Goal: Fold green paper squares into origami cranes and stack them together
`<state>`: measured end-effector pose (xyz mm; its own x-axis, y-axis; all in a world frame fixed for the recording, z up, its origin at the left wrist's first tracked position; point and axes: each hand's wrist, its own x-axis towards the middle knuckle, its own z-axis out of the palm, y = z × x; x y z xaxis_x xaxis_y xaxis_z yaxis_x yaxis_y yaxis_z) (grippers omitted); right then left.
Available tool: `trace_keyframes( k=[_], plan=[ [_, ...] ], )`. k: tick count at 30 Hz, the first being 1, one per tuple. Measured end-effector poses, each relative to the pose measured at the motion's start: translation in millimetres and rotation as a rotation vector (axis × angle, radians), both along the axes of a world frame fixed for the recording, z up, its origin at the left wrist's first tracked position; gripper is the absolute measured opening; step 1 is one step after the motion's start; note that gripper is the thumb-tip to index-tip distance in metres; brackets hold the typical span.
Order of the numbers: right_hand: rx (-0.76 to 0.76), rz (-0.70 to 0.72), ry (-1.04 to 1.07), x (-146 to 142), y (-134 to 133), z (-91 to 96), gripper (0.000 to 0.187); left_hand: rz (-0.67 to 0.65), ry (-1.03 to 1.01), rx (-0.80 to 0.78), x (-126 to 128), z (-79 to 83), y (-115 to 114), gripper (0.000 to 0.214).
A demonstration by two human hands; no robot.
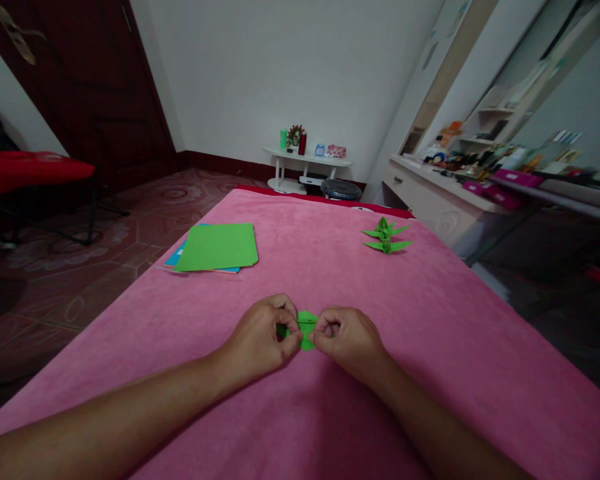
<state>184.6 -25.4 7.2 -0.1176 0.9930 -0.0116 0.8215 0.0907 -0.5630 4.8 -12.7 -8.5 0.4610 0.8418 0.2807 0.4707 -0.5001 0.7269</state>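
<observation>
Pinching a small green paper (306,327) from both sides, the left hand (263,337) and right hand (347,337) were closed on it, low over the near middle of the pink table (330,267). It looked mid-fold, a tiny crease needing exact fingertip pressure. Two folded figures (386,237) lay beyond.

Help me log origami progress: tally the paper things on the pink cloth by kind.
Folded green figures: 2
Green piece, pinched by left hand and right hand: 1
Stack of flat sheets: 1
Total: 4
</observation>
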Motion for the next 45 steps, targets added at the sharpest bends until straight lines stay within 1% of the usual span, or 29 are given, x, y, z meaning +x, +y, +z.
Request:
trace_keyframes(
  k=[4, 12, 18, 19, 20, 23, 25, 27, 30, 32, 35, 38, 40, 42, 44, 45],
  plan=[
    [-0.009, -0.015, 0.011, 0, 1, 0.3, 0.008, 0.007, 0.010, 0.013, 1, 0.7, -1, 0.011],
    [0.000, -0.016, -0.047, -3, 1, 2.6, 0.008, 0.042, 0.014, 0.002, 2, 1.1, 0, 0.009],
    [-0.062, 0.010, -0.036, -1, 3, 1.0, 0.005, 0.041, 0.041, 0.012, 2, -0.1, 2, 0.008],
    [-0.049, 0.007, -0.031, 0, 3, 0.4, 0.002, 0.050, 0.054, 0.017, 2, 0.0, 2, 0.007],
    [-0.023, -0.003, -0.027, 0, 3, -0.3, 0.005, 0.062, 0.068, 0.022, 2, 0.2, 2, 0.008],
    [0.092, -0.048, -0.027, 2, 2, -2.1, 0.026, 0.088, 0.081, 0.030, 1, 1.2, 3, 0.024],
    [0.115, -0.054, -0.023, 3, 2, -2.1, 0.036, 0.070, 0.074, 0.024, 0, 2.5, 4, 0.033],
    [0.104, -0.015, -0.017, 3, 1, -0.6, 0.037, 0.043, 0.086, 0.006, -2, 4.8, 7, 0.039],
    [0.092, 0.039, -0.059, 4, 0, 3.5, 0.028, 0.009, 0.143, -0.050, -4, 10.4, 13, 0.047],
    [0.112, 0.052, -0.100, 5, 0, 6.0, 0.020, -0.026, 0.202, -0.084, -4, 14.4, 16, 0.040],
    [0.134, 0.082, -0.102, 7, 0, 7.1, 0.018, -0.074, 0.248, -0.077, -5, 18.0, 19, 0.018],
    [0.095, 0.078, 0.026, 7, 1, 4.1, 0.015, -0.087, 0.153, -0.105, -6, 17.7, 21, 0.008],
    [0.066, 0.047, 0.218, 6, 2, 1.3, 0.015, -0.081, 0.023, -0.200, -5, 17.0, 24, 0.008],
    [0.044, 0.015, 0.474, 5, 4, -0.3, 0.017, -0.070, -0.200, -0.361, -2, 17.5, 28, 0.015],
    [0.034, -0.021, 0.701, 4, 5, -0.3, 0.021, -0.052, -0.498, -0.547, 4, 19.6, 30, 0.030],
    [0.040, -0.045, 0.780, 3, 5, -0.1, 0.023, -0.046, -0.638, -0.634, 8, 20.9, 31, 0.036]
  ],
)
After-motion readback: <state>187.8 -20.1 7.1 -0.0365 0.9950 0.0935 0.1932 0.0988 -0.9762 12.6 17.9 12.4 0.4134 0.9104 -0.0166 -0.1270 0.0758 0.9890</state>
